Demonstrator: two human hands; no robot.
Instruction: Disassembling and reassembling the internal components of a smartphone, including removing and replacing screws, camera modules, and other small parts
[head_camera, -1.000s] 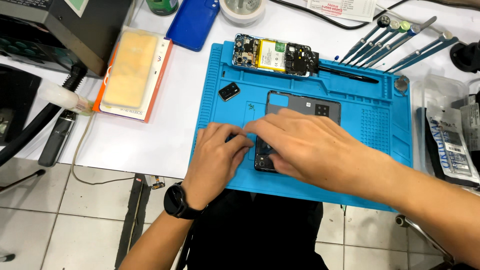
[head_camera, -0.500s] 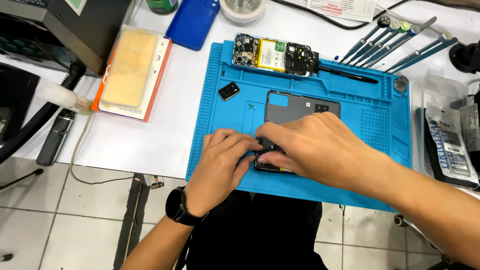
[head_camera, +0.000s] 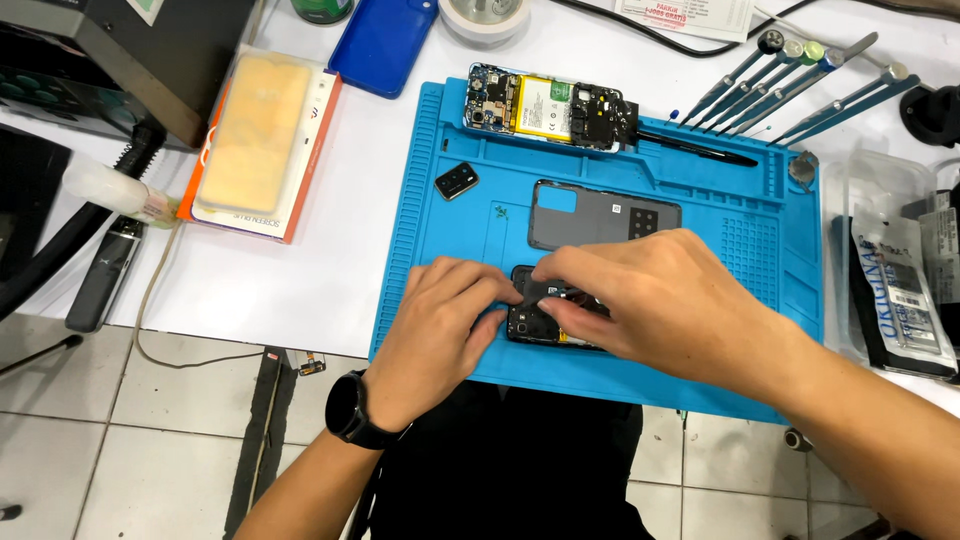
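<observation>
An opened dark phone lies near the front of a blue repair mat, mostly hidden under my hands. My left hand, with a black watch on its wrist, grips the phone's left end with thumb and fingers. My right hand covers the phone's right part, its fingertips pinching at the phone's top edge. A grey back cover lies just behind my hands. A second opened phone with a battery and circuit boards showing rests at the mat's far edge. A small black camera part sits to the left.
Several screwdrivers and a black stick tool lie at the back right. A yellow case on an orange box and a blue case are to the left. Packaged parts lie right. Black machine stands far left.
My two hands have drawn closer together over the dark phone, and my left fingers have slid onto its left end. The rest stays put.
</observation>
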